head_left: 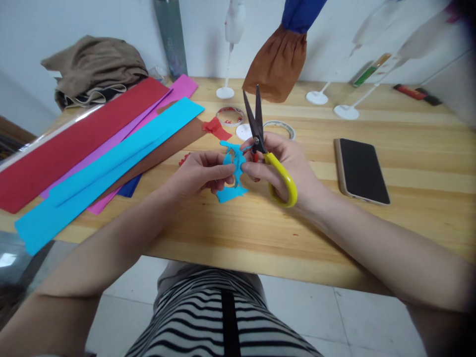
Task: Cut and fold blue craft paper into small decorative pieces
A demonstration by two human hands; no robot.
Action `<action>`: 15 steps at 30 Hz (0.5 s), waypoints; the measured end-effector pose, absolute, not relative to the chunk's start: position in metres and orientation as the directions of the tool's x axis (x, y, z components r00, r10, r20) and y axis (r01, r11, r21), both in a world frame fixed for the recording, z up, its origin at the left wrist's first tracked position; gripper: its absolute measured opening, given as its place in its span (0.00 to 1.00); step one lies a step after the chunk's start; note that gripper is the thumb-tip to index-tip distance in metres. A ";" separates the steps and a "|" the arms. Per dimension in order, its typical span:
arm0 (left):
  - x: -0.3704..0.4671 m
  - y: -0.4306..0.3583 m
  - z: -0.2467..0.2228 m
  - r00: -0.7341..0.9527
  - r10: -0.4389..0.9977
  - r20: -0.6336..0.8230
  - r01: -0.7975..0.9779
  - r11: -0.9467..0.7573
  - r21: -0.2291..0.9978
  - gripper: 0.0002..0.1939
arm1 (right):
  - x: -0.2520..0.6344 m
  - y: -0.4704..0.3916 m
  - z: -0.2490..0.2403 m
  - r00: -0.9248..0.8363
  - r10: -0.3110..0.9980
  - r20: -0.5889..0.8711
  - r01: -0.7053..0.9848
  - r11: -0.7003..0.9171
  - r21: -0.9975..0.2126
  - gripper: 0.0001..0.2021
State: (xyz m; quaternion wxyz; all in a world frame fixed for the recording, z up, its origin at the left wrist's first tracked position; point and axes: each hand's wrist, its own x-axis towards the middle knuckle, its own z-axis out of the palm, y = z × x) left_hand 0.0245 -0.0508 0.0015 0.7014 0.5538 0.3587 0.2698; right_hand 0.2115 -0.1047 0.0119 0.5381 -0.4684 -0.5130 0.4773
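Note:
A small, crinkled piece of light-blue crepe paper (237, 154) with cut edges hangs between my two hands above the table. My left hand (197, 174) pinches it from the left, thumb against fingers. From the other side, my right hand (290, 157) touches the paper with its fingertips while also gripping a pair of scissors (281, 174). Their yellow handle loops around my fingers, and the dark blades point up and away, slightly apart. Another light-blue scrap (228, 194) shows just below my fingers; I cannot tell whether it is joined to the piece.
Crepe paper strips (122, 161) in several colours cover the table's left, beside brown cloth (96, 64). Tape rolls (230, 115), a red scrap (217, 129) and a white disc lie beyond my hands. White stands (225, 92) and a brown paper piece (277, 64) are behind; a phone (362, 171) lies right.

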 end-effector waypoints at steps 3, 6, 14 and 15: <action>0.025 -0.051 -0.001 0.599 0.769 -0.224 0.014 0.270 0.963 0.13 | 0.212 -0.104 0.011 0.015 0.995 0.103 -0.057 0.103 -0.993 0.17; 0.027 -0.051 -0.003 0.618 0.760 -0.199 -0.004 0.256 0.967 0.17 | 0.213 -0.102 0.007 0.008 0.996 0.093 -0.069 0.094 -0.993 0.18; 0.030 -0.052 0.000 0.633 0.718 -0.288 0.033 0.347 0.937 0.25 | 0.216 -0.096 0.002 -0.040 0.994 0.098 -0.055 0.096 -0.994 0.19; 0.030 -0.053 -0.001 0.634 0.714 -0.297 0.022 0.367 0.930 0.25 | 0.216 -0.095 0.002 -0.044 0.995 0.094 -0.062 0.091 -0.994 0.19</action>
